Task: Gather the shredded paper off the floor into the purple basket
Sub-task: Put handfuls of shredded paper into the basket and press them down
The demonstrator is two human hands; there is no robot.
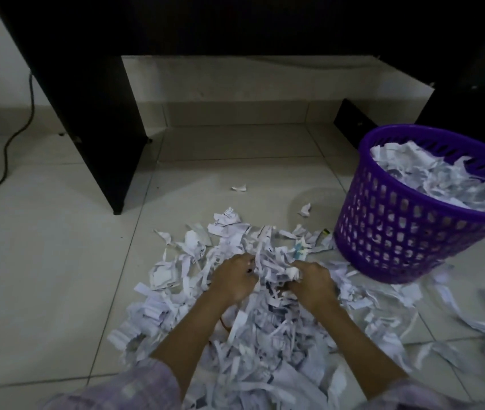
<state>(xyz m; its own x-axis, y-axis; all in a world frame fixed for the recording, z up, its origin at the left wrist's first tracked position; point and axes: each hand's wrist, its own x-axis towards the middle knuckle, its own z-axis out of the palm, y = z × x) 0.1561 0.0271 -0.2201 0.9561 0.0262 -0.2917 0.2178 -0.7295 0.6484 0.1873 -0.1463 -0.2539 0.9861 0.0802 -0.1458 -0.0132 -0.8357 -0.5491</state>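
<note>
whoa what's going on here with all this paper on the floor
A person is clearing shredded paper off the tiled floor. The left hand and right hand are both bunched around one clump in the middle of the pile. The purple basket stands to the right, already holding plenty of scraps. Much paper is still spread on the floor, with a few stray bits lying apart.
</note>
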